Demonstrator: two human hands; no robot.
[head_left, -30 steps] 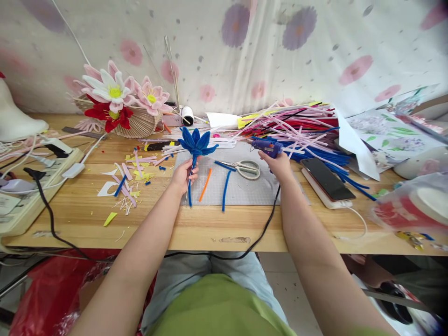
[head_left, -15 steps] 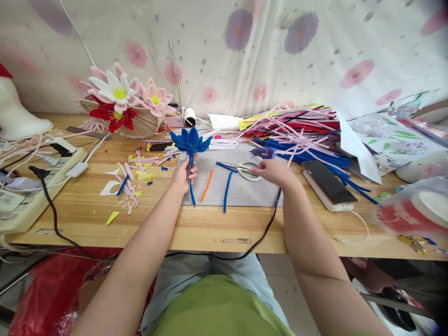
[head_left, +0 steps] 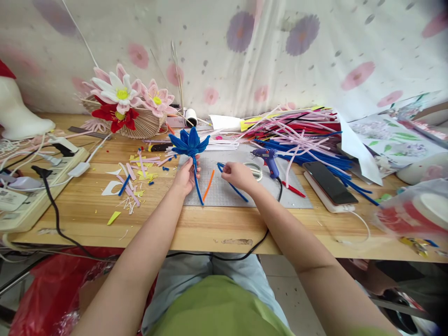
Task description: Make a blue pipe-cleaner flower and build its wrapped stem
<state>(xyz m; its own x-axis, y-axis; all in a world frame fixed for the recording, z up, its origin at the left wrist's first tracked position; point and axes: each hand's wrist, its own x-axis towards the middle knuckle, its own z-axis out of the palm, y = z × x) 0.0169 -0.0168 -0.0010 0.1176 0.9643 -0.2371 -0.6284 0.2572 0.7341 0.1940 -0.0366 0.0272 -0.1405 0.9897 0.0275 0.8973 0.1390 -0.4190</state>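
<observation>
My left hand [head_left: 187,178] is closed round the stem of a blue pipe-cleaner flower [head_left: 191,142], which stands upright with its petals spread. A loose blue strand [head_left: 199,189] hangs down beside the stem. My right hand [head_left: 238,176] pinches a blue pipe cleaner [head_left: 239,192] over the grey cutting mat [head_left: 287,198]; another blue end shows just left of the fingertips. Partly hidden behind that hand are scissors [head_left: 257,170] with pale handles. Between the hands lies an orange pipe cleaner [head_left: 209,185]. A purple glue gun [head_left: 269,161] rests to the right.
Bundled pipe cleaners [head_left: 301,126] lie along the back. A phone [head_left: 329,182] sits on a white block at right, near a red pen [head_left: 294,189]. Scraps [head_left: 140,172] litter the left, beside finished flowers [head_left: 121,95] and a power strip [head_left: 45,186]. A black cord crosses the front edge.
My right hand has moved left from beside the glue gun to the blue pipe cleaner, which now slants. The glue gun and red pen are uncovered. My left hand and the flower have tilted slightly.
</observation>
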